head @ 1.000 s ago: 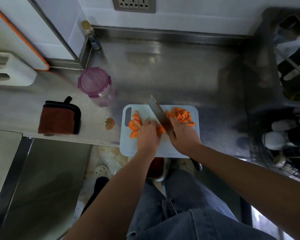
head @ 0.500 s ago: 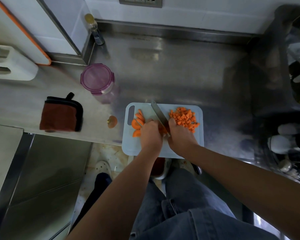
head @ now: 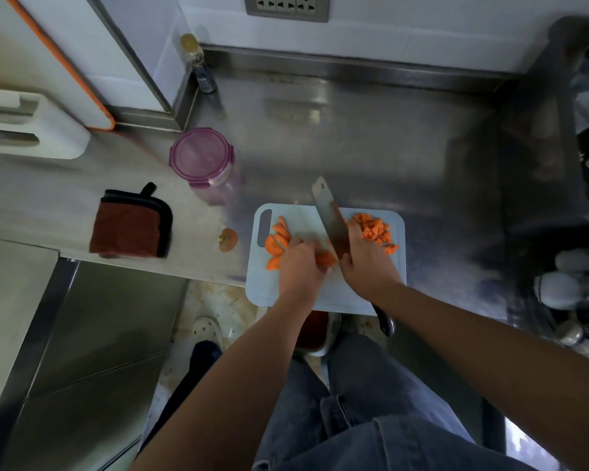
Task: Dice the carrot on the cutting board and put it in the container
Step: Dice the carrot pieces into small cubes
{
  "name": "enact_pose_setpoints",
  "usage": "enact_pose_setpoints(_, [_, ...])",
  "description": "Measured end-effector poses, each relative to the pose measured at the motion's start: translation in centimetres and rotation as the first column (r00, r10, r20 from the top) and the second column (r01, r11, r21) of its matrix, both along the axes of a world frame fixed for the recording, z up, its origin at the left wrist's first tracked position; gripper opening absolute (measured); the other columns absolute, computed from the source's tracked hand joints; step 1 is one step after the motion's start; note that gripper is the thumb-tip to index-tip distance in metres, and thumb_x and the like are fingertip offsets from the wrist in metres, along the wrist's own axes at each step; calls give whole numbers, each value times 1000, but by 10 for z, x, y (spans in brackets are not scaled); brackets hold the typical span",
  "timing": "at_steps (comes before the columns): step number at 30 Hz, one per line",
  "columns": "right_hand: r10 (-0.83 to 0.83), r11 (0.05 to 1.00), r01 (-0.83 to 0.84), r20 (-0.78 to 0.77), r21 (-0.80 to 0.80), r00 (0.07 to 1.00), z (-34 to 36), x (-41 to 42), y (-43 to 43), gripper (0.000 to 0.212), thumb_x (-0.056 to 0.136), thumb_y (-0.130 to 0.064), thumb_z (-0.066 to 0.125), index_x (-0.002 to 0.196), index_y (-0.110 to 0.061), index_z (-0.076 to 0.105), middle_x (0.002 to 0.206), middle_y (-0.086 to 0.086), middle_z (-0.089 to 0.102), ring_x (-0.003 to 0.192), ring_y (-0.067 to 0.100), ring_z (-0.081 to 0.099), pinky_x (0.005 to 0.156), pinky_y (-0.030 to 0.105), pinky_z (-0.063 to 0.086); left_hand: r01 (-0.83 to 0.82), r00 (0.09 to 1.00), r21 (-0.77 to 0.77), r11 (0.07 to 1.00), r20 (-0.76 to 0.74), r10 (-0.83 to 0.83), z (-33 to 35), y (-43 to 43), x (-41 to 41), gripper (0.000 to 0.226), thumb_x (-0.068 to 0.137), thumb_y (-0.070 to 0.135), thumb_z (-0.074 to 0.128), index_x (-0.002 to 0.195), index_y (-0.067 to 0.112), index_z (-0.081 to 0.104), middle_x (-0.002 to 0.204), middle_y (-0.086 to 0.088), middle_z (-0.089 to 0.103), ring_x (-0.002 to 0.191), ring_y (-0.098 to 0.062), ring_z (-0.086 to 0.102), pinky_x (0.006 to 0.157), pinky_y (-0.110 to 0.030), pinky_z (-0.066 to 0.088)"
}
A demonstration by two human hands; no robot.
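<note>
Near counter edge: pale blue rectangular plastic cutting board (head: 337, 295) with a handle slot at its left end, lying on the brushed steel counter (head: 354, 137).
Left hand (head: 300, 266): fingers curled down over an orange carrot piece (head: 325, 258) at mid-board, pinning it in place. The fingertips are hidden.
Right hand (head: 368, 263): wrapped round the dark handle of a broad steel cleaver (head: 330, 219). The blade is just right of the left hand, tip pointing away. It is blurred, so contact with the board cannot be told.
Uncut stock: orange half-round carrot slices (head: 278, 239) on the left part of the board, beside the slot.
Diced stock: heap of small orange carrot cubes (head: 376, 231) at the board's far right corner.
Container: round clear plastic container with a purple clip lid (head: 201, 158), lid on, standing on the counter beyond the board's far left corner, apart from it.
Offcut: brownish carrot top stub (head: 228, 239) on the counter, just left of the board.
Cloth: folded brown cloth with black trim (head: 130, 224), further left.
Back corner: small glass bottle with a pale cap (head: 198, 62), against the wall.
</note>
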State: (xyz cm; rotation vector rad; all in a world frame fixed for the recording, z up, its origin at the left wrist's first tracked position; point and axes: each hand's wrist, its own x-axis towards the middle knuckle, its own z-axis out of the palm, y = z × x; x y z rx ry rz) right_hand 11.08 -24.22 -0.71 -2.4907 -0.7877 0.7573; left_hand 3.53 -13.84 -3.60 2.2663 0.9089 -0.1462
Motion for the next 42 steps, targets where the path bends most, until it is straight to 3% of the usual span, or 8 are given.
enact_pose_setpoints(5, [73,997,-73,-19,6,997,6,2,-1,55,90,-8,44,142,-10,27,77,5,55,70,22,60,65,45,55,-41,999,11,999,25,41,-4,-1,-6,18,82,18,75,99,13,72,106,-2,65,95,-19,62,85,-31,50])
enact_pose_setpoints(8, [106,994,-106,-21,-22,994,5,-2,-1,49,90,-11,48,136,-13,31,77,6,56,69,21,59,62,43,55,-89,996,17,996,26,89,-7,-3,-7,6,83,16,72,89,16,73,93,1,69,85,-15,63,71,-23,45])
enact_pose_setpoints(15, [120,988,-124,-48,-89,992,0,-8,-2,36,88,-8,52,121,-11,38,83,7,57,77,26,61,69,47,56,-142,990,-37,989,-2,142,-9,-2,-3,9,83,9,69,79,17,70,80,4,68,73,-10,59,61,-19,41])
enact_pose_setpoints(20, [99,988,-104,-51,-111,994,-5,-13,1,53,90,-8,53,138,-10,30,98,14,61,90,30,62,78,46,54,-94,995,-29,995,-26,94,-5,0,-1,8,80,6,70,80,15,70,84,0,68,76,-13,58,68,-23,42])
enact_pose_setpoints(26, [111,987,-114,-33,-111,993,-8,-15,0,45,95,-13,49,136,-11,29,99,14,61,89,31,63,76,45,53,-65,998,-45,997,-28,64,-4,3,1,7,80,7,71,83,12,72,84,-2,71,80,-18,64,77,-32,54])
enact_pose_setpoints(32, [49,998,-52,-53,-47,997,-4,-8,6,41,94,-11,46,132,-8,31,88,13,60,81,30,63,73,49,55,-66,997,-63,996,-31,65,-2,3,-2,11,77,10,75,87,13,71,90,-3,69,86,-20,63,79,-34,53])
enact_pose_setpoints(36, [57,998,-57,-27,-3,998,1,-2,0,40,91,-9,44,130,-9,34,76,7,55,70,25,59,59,41,50,-69,996,-50,996,-55,66,-1,3,-6,14,82,18,74,94,14,70,96,-3,69,90,-20,63,77,-29,47])
enact_pose_setpoints(42, [127,991,-128,-42,-31,991,5,-5,-4,39,90,-12,48,127,-10,36,80,7,56,73,25,59,60,40,50,-134,991,-33,990,-26,133,0,-2,-8,10,89,16,67,97,16,73,94,1,73,87,-16,65,70,-21,41])
